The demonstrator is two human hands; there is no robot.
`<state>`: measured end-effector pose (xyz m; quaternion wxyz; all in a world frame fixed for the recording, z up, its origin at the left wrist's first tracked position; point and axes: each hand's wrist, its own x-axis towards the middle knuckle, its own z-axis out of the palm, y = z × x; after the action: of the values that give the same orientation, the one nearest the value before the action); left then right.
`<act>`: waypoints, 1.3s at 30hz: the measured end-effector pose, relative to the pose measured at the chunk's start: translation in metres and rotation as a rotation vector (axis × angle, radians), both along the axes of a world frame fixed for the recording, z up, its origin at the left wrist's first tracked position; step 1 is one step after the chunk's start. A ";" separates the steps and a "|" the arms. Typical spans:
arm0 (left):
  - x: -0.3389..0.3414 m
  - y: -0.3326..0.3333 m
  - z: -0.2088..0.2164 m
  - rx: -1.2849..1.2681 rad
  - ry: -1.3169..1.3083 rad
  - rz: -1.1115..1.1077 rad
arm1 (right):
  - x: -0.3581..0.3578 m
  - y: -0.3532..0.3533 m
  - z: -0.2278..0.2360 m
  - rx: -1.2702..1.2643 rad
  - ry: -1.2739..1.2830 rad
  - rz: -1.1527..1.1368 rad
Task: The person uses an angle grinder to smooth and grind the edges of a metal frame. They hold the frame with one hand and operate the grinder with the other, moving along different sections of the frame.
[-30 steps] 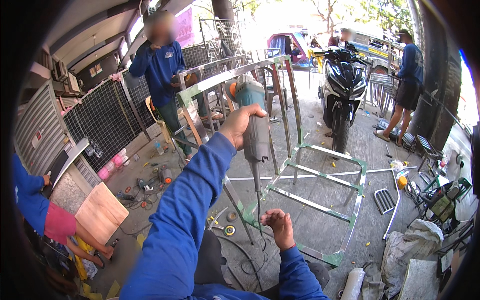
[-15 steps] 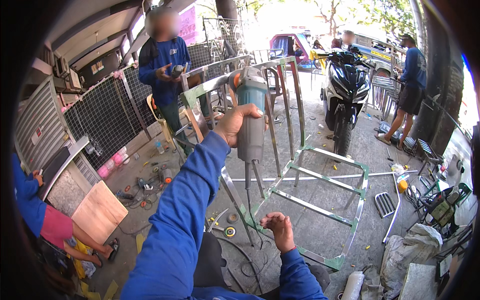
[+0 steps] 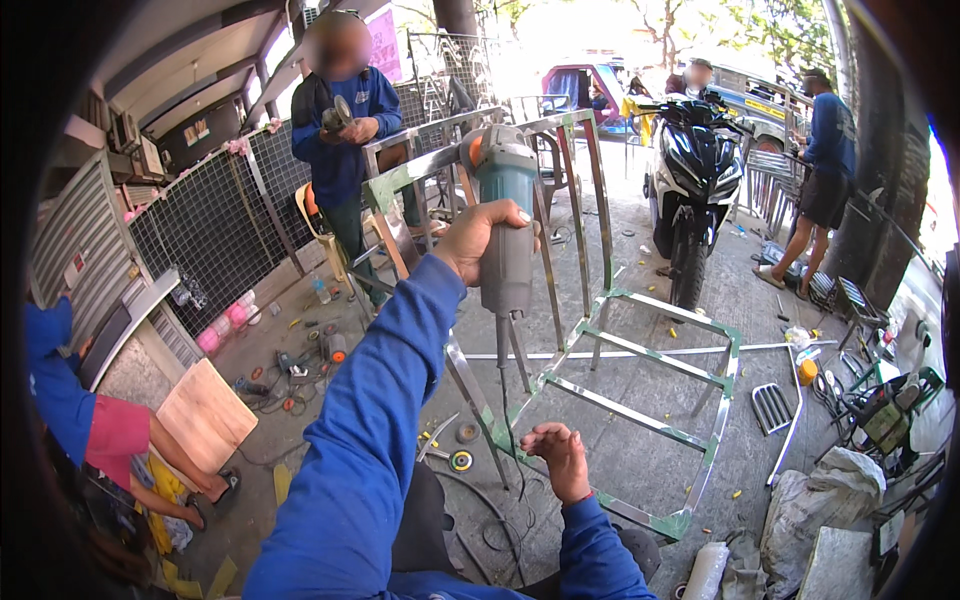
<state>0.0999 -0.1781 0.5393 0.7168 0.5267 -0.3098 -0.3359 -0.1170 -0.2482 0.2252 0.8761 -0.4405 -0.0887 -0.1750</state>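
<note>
Wrapped round the grey body of a teal-and-grey angle grinder (image 3: 505, 262) is my left hand (image 3: 482, 243); the tool stands upright in front of me, its orange-sided head on top and its cord hanging down. My right hand (image 3: 562, 462) is lower down, palm turned inward with fingers slightly bent and apart, holding nothing, close to the hanging cord (image 3: 507, 400). Behind both hands stands a metal chair frame (image 3: 630, 385) of bare square tubing, with green patches at its joints. The grinder's head overlaps the frame's upright part in view.
A co-worker (image 3: 345, 110) behind the frame holds another grinder; others are at far left and far right. A black-and-white motorcycle (image 3: 690, 180) stands beyond. Discs and power tools (image 3: 290, 362) lie on the floor at left. At right are a sack (image 3: 820, 500) and scattered tools.
The grinder and my left hand shift very slightly right. My right hand stays nearly still. The co-worker behind has raised a grinder, its disc now showing.
</note>
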 end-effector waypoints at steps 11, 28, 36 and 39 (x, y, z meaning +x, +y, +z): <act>-0.002 -0.002 -0.003 0.023 0.052 -0.016 | -0.004 0.000 0.003 -0.010 0.002 -0.020; -0.013 -0.009 -0.012 0.020 0.139 -0.008 | -0.002 0.001 0.004 0.009 -0.006 -0.013; -0.025 -0.017 -0.001 0.018 0.133 0.067 | -0.004 -0.002 0.005 -0.001 -0.013 -0.034; -0.029 -0.018 0.001 0.004 0.162 0.049 | -0.003 -0.001 0.004 -0.002 -0.013 -0.037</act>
<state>0.0712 -0.1959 0.5405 0.7467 0.5065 -0.2370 -0.3603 -0.1202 -0.2494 0.2295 0.8715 -0.4419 -0.0865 -0.1940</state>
